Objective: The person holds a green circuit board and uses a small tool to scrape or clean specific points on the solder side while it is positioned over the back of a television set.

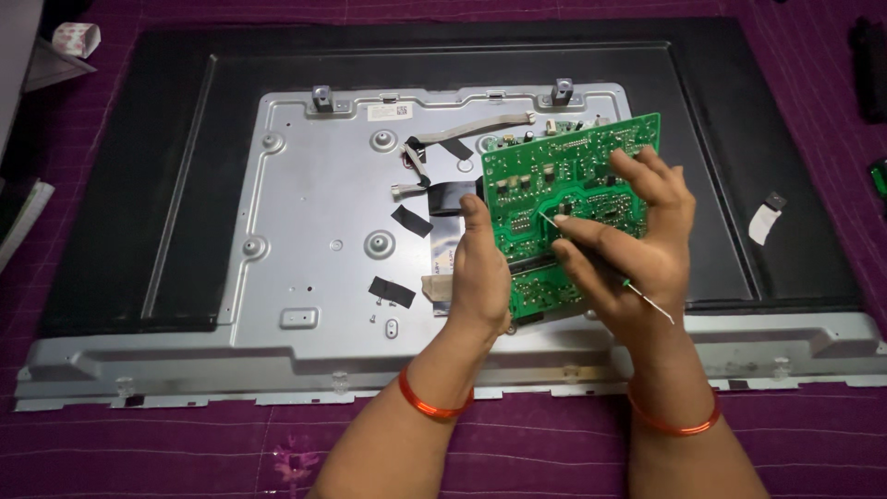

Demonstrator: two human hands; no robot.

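A flat-panel screen [139, 185] lies face down on a purple cloth [185, 453], so its grey metal back plate [305, 212] with flat ribbon cables [434, 176] and tape patches is exposed. Above the plate's right part, the green circuit board [564, 166] is lifted and tilted, solder side toward the camera, seemingly for inspection. The left hand [479, 273] is clamped on its left edge to steady it, while the right hand [637, 245] supports the right side, fingers closed around a thin tool [647, 300] whose tip touches the board
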